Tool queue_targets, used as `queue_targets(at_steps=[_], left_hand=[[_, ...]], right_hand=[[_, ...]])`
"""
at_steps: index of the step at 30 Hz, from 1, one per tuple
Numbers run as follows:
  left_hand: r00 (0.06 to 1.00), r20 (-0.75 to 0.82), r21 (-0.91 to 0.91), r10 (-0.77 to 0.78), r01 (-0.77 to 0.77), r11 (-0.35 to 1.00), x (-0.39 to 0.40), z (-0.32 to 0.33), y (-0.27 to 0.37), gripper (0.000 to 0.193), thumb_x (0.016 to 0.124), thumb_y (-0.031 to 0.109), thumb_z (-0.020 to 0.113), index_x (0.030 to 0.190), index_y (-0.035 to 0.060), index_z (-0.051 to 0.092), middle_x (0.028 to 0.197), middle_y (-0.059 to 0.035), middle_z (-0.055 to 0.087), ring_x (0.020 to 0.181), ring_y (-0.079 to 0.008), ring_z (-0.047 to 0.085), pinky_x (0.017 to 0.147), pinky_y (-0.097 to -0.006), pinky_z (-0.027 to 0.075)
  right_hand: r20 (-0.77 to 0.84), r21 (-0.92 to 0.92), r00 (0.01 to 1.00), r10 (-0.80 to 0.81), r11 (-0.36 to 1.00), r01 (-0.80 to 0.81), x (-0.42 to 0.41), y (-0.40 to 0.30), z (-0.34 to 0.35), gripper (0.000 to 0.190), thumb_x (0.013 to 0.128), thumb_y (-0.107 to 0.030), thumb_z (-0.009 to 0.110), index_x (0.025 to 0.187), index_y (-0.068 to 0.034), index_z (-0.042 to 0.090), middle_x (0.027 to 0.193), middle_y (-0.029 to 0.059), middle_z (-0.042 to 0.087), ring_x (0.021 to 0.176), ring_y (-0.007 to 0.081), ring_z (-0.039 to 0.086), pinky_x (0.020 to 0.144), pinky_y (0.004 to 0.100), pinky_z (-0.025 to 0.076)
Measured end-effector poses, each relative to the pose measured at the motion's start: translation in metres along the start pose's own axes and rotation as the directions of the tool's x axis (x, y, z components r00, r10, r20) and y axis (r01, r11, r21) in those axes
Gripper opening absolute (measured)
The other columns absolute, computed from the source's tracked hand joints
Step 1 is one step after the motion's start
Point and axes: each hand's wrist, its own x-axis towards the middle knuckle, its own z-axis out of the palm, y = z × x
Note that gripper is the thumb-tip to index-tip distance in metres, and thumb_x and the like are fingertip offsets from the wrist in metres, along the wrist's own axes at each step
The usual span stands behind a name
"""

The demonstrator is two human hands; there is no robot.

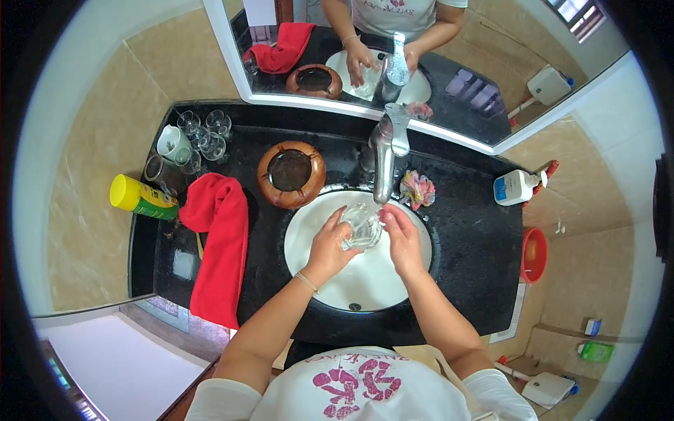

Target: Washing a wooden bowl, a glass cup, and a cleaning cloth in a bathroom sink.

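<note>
My left hand (330,244) grips a clear glass bowl-like dish (362,226) by its left side, above the white oval sink (355,287). My right hand (404,242) is just right of the dish, its fingertips right beneath the spout of the chrome faucet (384,163). The right fingers are bent towards the glass; whether they touch it or hold something small is hard to tell. Whether water is running cannot be made out. A wet shine lies on the hands and glass. Right of the spout, a crumpled multicoloured mesh scrubber (417,189) rests on the black counter (468,247).
A round brown wooden ashtray (314,179) stands left of the faucet. Farther left are a red cloth (218,263), a yellow-green canister (143,197), several small stemmed glasses (213,146) and a white cup (172,142). A pump bottle (512,188) stands at right; a mirror (474,68) rises behind.
</note>
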Motion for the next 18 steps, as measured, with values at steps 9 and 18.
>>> queue_targets(at_steps=[9,18], left_hand=[[0.986,0.155,0.044,-0.054,0.048,0.998,-0.014,0.017,0.006,0.040,0.060,0.017,0.083,0.083,0.0067,0.053,0.137,-0.0195,0.045,0.114,-0.0369,0.054,0.088,-0.0420,0.049],[0.991,0.048,0.160,0.122,-0.128,0.979,0.000,0.025,0.022,0.041,0.061,0.019,0.084,0.080,0.0079,0.050,0.139,-0.0180,0.043,0.117,-0.0393,0.050,0.094,-0.0438,0.044]], right_hand=[[0.446,0.367,0.855,0.263,0.818,-0.443,0.029,-0.030,0.017,0.024,0.095,-0.015,0.052,0.112,0.000,0.058,0.083,0.0047,0.062,0.075,0.0123,0.059,0.068,0.0252,0.048],[-0.069,-0.283,0.903,-0.424,0.876,0.390,0.031,-0.092,-0.023,0.042,0.090,0.000,0.049,0.132,-0.004,0.046,0.131,0.0122,0.048,0.116,0.0231,0.050,0.098,0.0348,0.041]])
